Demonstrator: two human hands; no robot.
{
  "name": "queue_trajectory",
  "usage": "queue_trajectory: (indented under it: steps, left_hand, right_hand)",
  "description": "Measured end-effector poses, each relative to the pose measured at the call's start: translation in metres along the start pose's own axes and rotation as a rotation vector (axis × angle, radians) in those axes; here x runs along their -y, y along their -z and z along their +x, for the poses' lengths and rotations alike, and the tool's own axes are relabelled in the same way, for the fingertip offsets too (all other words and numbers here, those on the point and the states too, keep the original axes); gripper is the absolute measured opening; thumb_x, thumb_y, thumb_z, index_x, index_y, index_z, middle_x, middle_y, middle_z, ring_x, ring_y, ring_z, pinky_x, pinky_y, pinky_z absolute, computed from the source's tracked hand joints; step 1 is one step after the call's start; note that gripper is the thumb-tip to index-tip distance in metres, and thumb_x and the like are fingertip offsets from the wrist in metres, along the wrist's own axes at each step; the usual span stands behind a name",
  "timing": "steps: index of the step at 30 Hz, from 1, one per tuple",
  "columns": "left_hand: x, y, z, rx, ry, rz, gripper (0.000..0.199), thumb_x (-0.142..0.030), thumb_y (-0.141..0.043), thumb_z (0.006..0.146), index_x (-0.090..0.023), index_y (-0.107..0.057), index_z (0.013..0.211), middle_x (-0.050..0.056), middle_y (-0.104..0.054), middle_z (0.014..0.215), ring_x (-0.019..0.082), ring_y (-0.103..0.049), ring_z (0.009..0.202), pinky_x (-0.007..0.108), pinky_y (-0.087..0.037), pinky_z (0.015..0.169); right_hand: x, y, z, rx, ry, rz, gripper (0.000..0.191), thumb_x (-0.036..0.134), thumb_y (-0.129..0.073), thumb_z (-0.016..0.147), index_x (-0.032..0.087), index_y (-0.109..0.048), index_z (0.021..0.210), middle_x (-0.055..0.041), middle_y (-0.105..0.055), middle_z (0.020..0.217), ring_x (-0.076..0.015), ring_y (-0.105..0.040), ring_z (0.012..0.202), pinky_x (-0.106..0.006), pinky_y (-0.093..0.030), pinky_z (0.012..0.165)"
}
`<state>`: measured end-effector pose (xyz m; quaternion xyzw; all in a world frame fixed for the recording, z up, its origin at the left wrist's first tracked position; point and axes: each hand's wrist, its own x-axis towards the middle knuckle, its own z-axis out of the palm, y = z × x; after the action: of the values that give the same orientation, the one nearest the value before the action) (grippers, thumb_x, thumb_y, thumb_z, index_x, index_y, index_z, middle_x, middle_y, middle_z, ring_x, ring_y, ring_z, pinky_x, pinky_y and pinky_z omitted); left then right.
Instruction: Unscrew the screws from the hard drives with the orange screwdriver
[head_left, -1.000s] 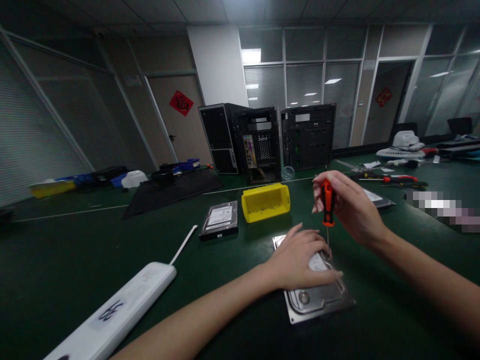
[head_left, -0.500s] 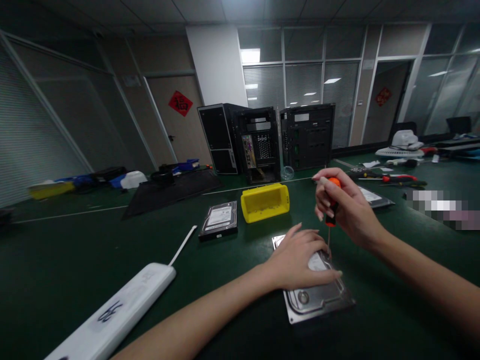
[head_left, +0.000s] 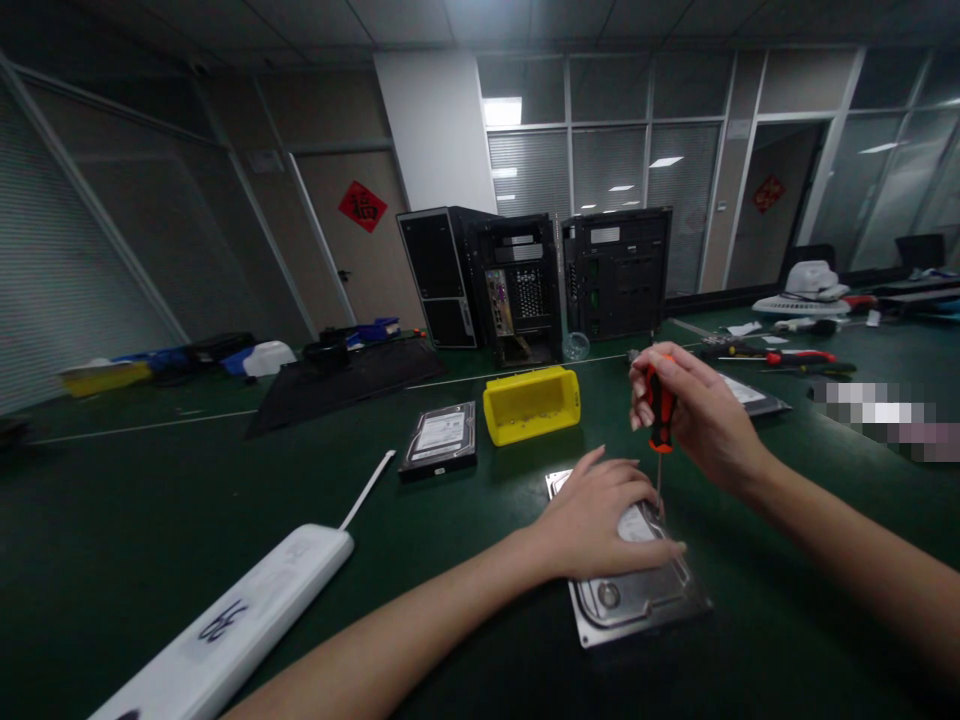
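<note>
A silver hard drive lies on the green table, its label partly covered. Across its upper part rests my left hand, fingers spread and pressing on the casing. My right hand grips the red and black handle of a screwdriver, held upright with its shaft reaching down to the drive's right edge beside my left fingertips. Whether the tip sits in a screw cannot be made out. Beyond the drive stands a yellow bin with small bits inside. Left of the bin lies another hard drive.
A white power strip crosses the near left. At the back stand black computer cases. Pliers and screwdrivers lie at the right, and another drive is partly behind my right hand. A black mat lies back left.
The fingers of my right hand have shifted around the screwdriver, and its handle has turned, showing more black and red on its side. My left hand stays on the drive.
</note>
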<state>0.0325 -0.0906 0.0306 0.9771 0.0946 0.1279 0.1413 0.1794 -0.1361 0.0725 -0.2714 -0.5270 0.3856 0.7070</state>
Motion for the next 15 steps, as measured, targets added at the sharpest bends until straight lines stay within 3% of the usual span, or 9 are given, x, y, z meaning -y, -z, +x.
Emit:
queue_trajectory:
  steps: [5, 10, 15]
  left_hand:
    - [0.0002, -0.0005, -0.0001, -0.007, -0.007, 0.002, 0.04, -0.058, -0.051, 0.08, -0.023, -0.061, 0.095, 0.002, -0.062, 0.109, 0.024, -0.044, 0.121, 0.05, -0.012, 0.11]
    - [-0.0003, -0.0002, -0.0001, -0.006, -0.003, -0.002, 0.041, -0.06, -0.051, 0.079, -0.023, -0.062, 0.095, 0.003, -0.061, 0.109, 0.025, -0.044, 0.121, 0.05, -0.012, 0.11]
    - [-0.0007, 0.0006, -0.0001, -0.002, 0.0, -0.013, 0.041, -0.06, -0.051, 0.079, -0.023, -0.062, 0.094, 0.003, -0.061, 0.109, 0.024, -0.045, 0.12, 0.05, -0.013, 0.11]
  right_hand:
    - [0.0007, -0.0022, 0.0, 0.029, 0.023, -0.002, 0.008, 0.025, -0.054, 0.084, 0.022, -0.047, 0.085, 0.0035, -0.057, 0.072, -0.007, -0.05, 0.05, -0.023, -0.043, 0.051]
    - [0.0001, -0.0023, -0.0008, 0.0, 0.032, -0.048, 0.014, 0.027, -0.055, 0.084, 0.025, -0.049, 0.097, 0.0082, -0.042, 0.057, -0.0053, -0.038, 0.042, -0.021, -0.039, 0.046]
    - [0.0009, -0.0017, -0.0017, 0.044, 0.005, 0.017, 0.027, 0.038, -0.034, 0.092, 0.021, -0.055, 0.093, 0.0045, -0.042, 0.061, -0.0066, -0.038, 0.045, -0.025, -0.041, 0.049]
